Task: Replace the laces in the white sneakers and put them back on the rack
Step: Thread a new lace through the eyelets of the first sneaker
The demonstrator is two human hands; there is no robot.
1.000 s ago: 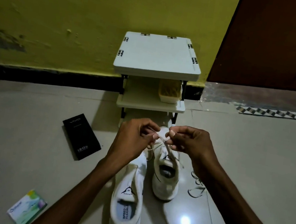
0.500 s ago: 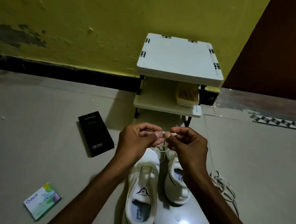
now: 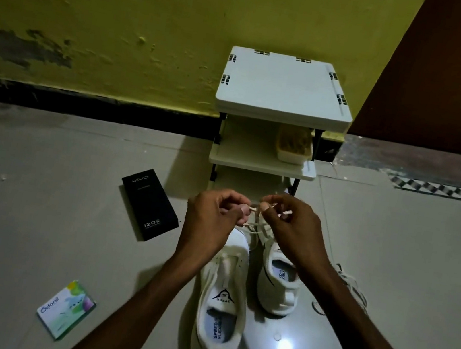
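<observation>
Two white sneakers stand side by side on the floor, heels toward me: the left sneaker (image 3: pixel 221 308) without a lace and the right sneaker (image 3: pixel 277 278) with a pale lace (image 3: pixel 254 226) coming up from its front eyelets. My left hand (image 3: pixel 213 217) and my right hand (image 3: pixel 290 226) hover above the toes, each pinching an end of that lace between thumb and fingers. A white shoe rack (image 3: pixel 283 98) stands just beyond against the yellow wall.
A loose white lace (image 3: pixel 351 287) lies coiled on the floor right of the shoes. A black phone box (image 3: pixel 149 204) sits left of the hands, and a green-white packet (image 3: pixel 66 309) nearer me. A brush (image 3: pixel 294 146) rests on the rack's middle shelf. A brown door is at right.
The view has shifted, so the rack and shoes sit further right in frame. Both hands keep pinching the lace and have drawn slightly apart above the right sneaker.
</observation>
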